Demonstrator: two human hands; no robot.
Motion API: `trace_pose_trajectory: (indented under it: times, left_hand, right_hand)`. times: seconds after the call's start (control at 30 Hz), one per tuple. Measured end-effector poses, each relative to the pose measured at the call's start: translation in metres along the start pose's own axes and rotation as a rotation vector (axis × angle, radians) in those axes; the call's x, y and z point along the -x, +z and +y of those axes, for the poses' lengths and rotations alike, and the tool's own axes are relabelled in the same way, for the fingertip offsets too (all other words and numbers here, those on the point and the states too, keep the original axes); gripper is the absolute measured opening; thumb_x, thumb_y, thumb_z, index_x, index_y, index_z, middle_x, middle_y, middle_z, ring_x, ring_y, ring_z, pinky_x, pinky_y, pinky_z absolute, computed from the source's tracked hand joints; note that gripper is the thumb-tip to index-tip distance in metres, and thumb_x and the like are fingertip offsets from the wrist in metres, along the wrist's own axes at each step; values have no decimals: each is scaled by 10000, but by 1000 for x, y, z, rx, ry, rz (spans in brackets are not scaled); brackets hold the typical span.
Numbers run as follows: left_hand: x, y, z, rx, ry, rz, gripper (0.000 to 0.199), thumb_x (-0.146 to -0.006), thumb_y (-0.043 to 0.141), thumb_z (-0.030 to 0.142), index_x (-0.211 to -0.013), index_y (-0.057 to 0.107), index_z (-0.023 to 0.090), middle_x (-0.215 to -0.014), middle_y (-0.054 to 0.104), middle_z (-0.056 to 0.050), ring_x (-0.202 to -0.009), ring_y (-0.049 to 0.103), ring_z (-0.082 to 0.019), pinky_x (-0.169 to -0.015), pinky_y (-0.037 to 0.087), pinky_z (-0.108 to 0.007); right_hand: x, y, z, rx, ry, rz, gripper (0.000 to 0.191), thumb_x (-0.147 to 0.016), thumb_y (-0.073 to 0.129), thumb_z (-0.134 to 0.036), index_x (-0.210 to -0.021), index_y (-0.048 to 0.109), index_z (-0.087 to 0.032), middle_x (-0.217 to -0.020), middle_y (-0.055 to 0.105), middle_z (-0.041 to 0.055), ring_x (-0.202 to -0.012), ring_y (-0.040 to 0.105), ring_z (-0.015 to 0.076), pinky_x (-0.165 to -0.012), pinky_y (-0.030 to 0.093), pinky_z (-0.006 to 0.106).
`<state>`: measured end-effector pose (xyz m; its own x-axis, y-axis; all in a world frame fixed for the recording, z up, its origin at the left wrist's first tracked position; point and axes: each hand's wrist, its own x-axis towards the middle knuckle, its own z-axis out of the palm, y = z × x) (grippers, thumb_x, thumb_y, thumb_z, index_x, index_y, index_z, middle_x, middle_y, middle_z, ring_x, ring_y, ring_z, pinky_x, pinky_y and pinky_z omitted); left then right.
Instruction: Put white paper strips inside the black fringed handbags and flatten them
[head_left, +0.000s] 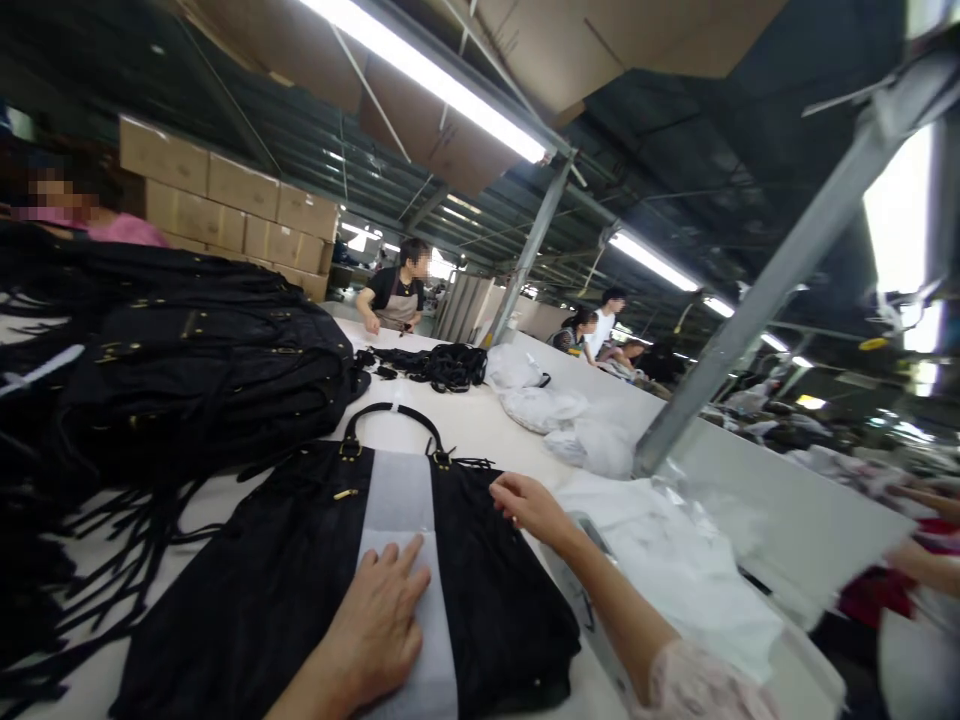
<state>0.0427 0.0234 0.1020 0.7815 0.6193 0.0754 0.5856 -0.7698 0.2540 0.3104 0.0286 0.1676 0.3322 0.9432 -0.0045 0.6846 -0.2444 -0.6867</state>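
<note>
A black handbag (262,570) lies flat on the white table (480,430), its curved handle (394,408) pointing away from me. Down its middle runs a pale grey-white strip (401,490). My left hand (382,615) rests on the lower part of that strip, palm down with the fingers spread. Over the bag's upper right edge is my right hand (529,508), its fingers curled together; whether anything small is between them is hidden. A gold zipper pull (346,494) shows left of the strip.
Black bags (210,350) are piled at the left, with dangling straps. Black straps (442,365) lie farther back. White plastic bags (660,550) spread along the right, beside a slanted metal post (772,270). A person in an apron (397,295) stands at the far end.
</note>
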Motion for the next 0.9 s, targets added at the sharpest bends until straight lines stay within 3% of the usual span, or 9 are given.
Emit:
trace_pose_trajectory:
  times: [0.1, 0.2, 0.3, 0.43, 0.6, 0.7, 0.8, 0.9]
  left_hand:
    - [-3, 2, -2, -46, -17, -18, 541, -824, 443, 130, -1355, 546, 128, -1523, 356, -211, -1387, 348, -382, -1127, 280, -554]
    - [-6, 2, -3, -66, 17, 13, 501, -832, 436, 139, -1310, 588, 138, -1426, 485, -202, -1314, 442, -370, -1094, 330, -539]
    - [-6, 0, -2, -82, 41, 36, 479, -835, 427, 147, -1278, 610, 145, -1383, 527, -188, -1258, 488, -358, -1050, 369, -528]
    - [-4, -4, -1, -84, 41, 29, 456, -844, 406, 152, -1241, 631, 154, -1371, 544, -169, -1243, 496, -336, -1029, 382, -508]
    - [-6, -2, -3, -102, 33, 39, 464, -848, 420, 175, -1264, 625, 160, -1378, 544, -160, -1261, 488, -329, -1042, 376, -501]
    - [-7, -1, -5, -92, 37, 46, 459, -842, 431, 175, -1256, 629, 164, -1371, 550, -155, -1260, 490, -330, -1039, 384, -495]
    - [-5, -1, -6, -81, 43, 58, 447, -841, 425, 167, -1235, 637, 164, -1354, 561, -150, -1243, 505, -321, -1033, 394, -479]
    - [-4, 0, -6, -77, 36, 85, 423, -847, 412, 174, -1198, 649, 167, -1351, 551, -154, -1236, 508, -319, -1043, 389, -468]
  right_hand:
    - [56, -81, 30, 80, 57, 68, 241, -825, 545, -381, -723, 637, -183, -754, 668, 29, -744, 581, 159, -659, 426, 251]
    - [110, -122, 64, 127, 215, 73, 246, -778, 553, -358, -641, 633, -170, -691, 673, 42, -661, 565, 160, -629, 405, 265]
    - [138, -125, 93, 133, 328, 90, 237, -786, 536, -336, -654, 633, -165, -705, 694, 50, -650, 581, 160, -618, 396, 262]
    - [138, -116, 111, 127, 402, 138, 321, -886, 483, -356, -671, 621, -162, -694, 682, 44, -709, 610, 164, -643, 398, 259]
    - [126, -116, 108, 87, 526, 6, 389, -964, 508, -435, -713, 606, -154, -616, 594, -30, -505, 497, 95, -543, 405, 240]
    - [125, -120, 101, 73, 573, -63, 358, -927, 596, -414, -684, 576, -152, -571, 524, -69, -428, 382, 59, -454, 332, 201]
    - [133, -130, 94, 49, 534, -27, 306, -849, 643, -289, -591, 545, -157, -507, 454, -73, -420, 301, 53, -421, 203, 199]
    - [152, -140, 97, -1, 473, 72, 166, -735, 618, -237, -590, 588, -164, -545, 519, -33, -462, 322, 66, -441, 161, 227]
